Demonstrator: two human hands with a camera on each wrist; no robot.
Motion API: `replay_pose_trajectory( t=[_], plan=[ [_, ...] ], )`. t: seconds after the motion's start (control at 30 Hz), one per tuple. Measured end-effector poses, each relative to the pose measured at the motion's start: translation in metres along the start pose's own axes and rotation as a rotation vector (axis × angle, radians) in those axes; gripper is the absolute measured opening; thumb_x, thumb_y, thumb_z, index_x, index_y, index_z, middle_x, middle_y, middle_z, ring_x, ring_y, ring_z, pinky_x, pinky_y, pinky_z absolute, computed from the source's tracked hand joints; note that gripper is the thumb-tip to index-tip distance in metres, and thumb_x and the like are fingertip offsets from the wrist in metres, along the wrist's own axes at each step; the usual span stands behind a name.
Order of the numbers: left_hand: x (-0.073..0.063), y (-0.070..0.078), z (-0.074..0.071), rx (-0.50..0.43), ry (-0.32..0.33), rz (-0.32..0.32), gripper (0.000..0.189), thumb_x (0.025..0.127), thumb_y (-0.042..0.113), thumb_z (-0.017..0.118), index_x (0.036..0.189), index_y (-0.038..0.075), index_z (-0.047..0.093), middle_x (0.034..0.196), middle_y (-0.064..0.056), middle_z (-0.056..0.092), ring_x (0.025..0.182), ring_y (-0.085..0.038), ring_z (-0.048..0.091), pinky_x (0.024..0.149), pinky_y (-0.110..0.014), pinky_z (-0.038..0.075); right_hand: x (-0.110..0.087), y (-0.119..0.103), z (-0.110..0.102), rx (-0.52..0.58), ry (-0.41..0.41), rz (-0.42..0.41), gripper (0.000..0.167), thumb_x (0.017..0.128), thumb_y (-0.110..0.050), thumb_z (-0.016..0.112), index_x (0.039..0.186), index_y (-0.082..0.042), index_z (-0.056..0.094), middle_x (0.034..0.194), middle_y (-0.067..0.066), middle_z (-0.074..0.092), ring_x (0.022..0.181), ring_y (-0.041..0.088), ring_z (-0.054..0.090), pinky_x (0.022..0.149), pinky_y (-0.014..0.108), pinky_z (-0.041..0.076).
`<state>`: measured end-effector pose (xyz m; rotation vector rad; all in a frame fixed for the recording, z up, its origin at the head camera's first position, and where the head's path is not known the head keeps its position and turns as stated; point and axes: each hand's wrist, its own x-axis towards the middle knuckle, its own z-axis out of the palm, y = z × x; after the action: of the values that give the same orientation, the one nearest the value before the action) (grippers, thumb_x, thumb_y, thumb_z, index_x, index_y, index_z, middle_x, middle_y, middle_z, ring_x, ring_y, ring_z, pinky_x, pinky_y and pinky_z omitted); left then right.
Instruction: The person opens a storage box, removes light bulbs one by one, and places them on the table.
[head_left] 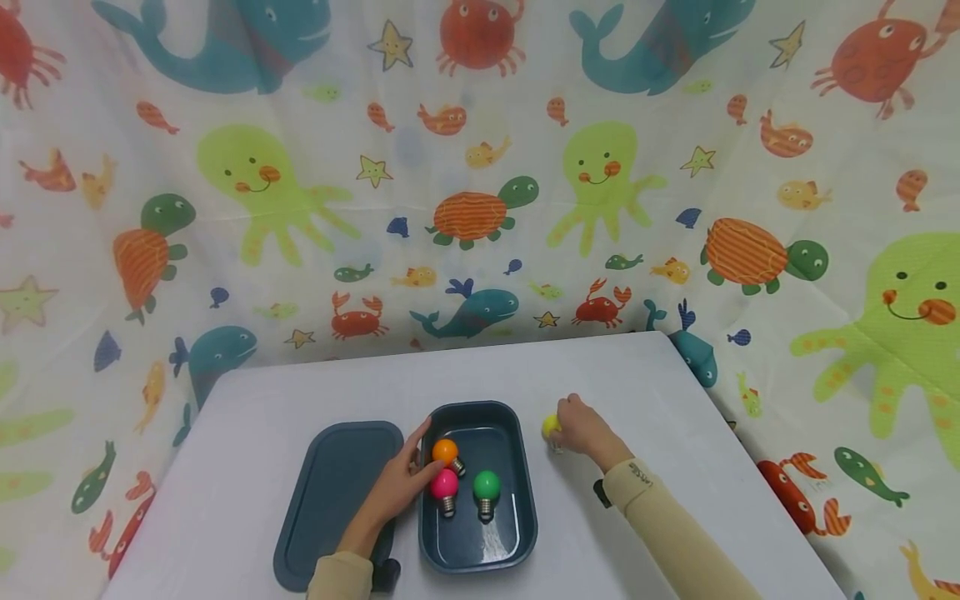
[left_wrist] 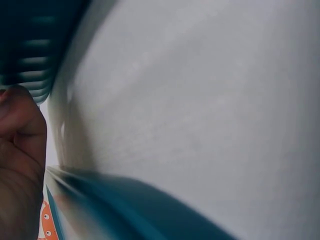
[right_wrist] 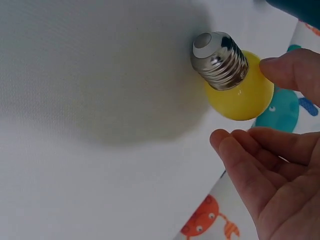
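Note:
A dark blue plastic box (head_left: 480, 546) stands in the middle of the table. Inside it lie an orange bulb (head_left: 445, 452), a pink bulb (head_left: 444, 483) and a green bulb (head_left: 487, 485), all with metal screw bases. My left hand (head_left: 397, 487) holds the box's left wall, thumb reaching over the rim beside the orange and pink bulbs. To the right of the box, my right hand (head_left: 588, 432) is at a yellow bulb (right_wrist: 242, 97). In the right wrist view its thumb is right at the bulb's side, while the bent fingertips (right_wrist: 222, 137) stand a little apart from it.
Left of the box lies a flat dark blue lid (head_left: 337, 483), partly under my left forearm. The table (head_left: 615, 375) has a white cover. Behind and beside it hangs a curtain (head_left: 300, 200) printed with sea animals.

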<state>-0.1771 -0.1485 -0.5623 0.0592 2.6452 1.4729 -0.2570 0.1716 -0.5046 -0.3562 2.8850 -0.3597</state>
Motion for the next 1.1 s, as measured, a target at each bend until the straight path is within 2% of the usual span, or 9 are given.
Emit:
replay_pose_trajectory(
  t=[0.4,0.63,0.73,0.9,1.1],
  plan=[
    [0.000,-0.001,0.000,0.020,-0.001,0.000,0.077,0.088,0.047,0.068,0.154,0.033,0.031,0.084,-0.004,0.047,0.058,-0.016,0.039,0.052,-0.026,0.029,0.000,-0.002,-0.004,-0.013,0.025,-0.023,0.039,0.084,-0.019,0.076,0.107,0.005,0.057,0.095,0.012,0.051,0.076,0.019,0.051,0.076,0.035,0.051],
    [0.000,0.001,0.000,0.015,0.000,-0.003,0.077,0.088,0.047,0.068,0.154,0.032,0.031,0.086,-0.005,0.047,0.060,-0.017,0.040,0.052,-0.027,0.029,-0.004,-0.013,-0.018,-0.013,0.100,-0.089,0.040,0.086,-0.018,0.072,0.112,0.009,0.057,0.101,0.016,0.053,0.076,0.020,0.051,0.075,0.035,0.051],
    [0.000,0.000,0.000,0.014,-0.001,-0.001,0.077,0.088,0.046,0.068,0.154,0.032,0.031,0.086,-0.005,0.047,0.059,-0.017,0.040,0.052,-0.027,0.029,-0.006,-0.022,-0.023,-0.028,0.133,-0.120,0.044,0.087,-0.019,0.070,0.117,0.010,0.056,0.107,0.019,0.055,0.081,0.022,0.056,0.080,0.037,0.053],
    [0.001,-0.001,0.000,0.013,-0.002,0.005,0.077,0.088,0.046,0.068,0.154,0.032,0.030,0.085,-0.005,0.047,0.059,-0.017,0.040,0.052,-0.026,0.030,-0.006,-0.037,-0.026,-0.016,0.163,-0.158,0.050,0.089,-0.023,0.071,0.125,0.008,0.055,0.118,0.021,0.056,0.098,0.027,0.061,0.090,0.039,0.051],
    [0.001,-0.001,0.000,0.016,0.002,0.008,0.076,0.089,0.045,0.068,0.154,0.031,0.031,0.085,-0.004,0.046,0.058,-0.016,0.040,0.052,-0.026,0.030,-0.010,-0.053,-0.028,0.113,0.133,-0.263,0.049,0.090,-0.025,0.071,0.129,0.001,0.055,0.119,0.013,0.056,0.104,0.024,0.059,0.091,0.037,0.050]
  ],
)
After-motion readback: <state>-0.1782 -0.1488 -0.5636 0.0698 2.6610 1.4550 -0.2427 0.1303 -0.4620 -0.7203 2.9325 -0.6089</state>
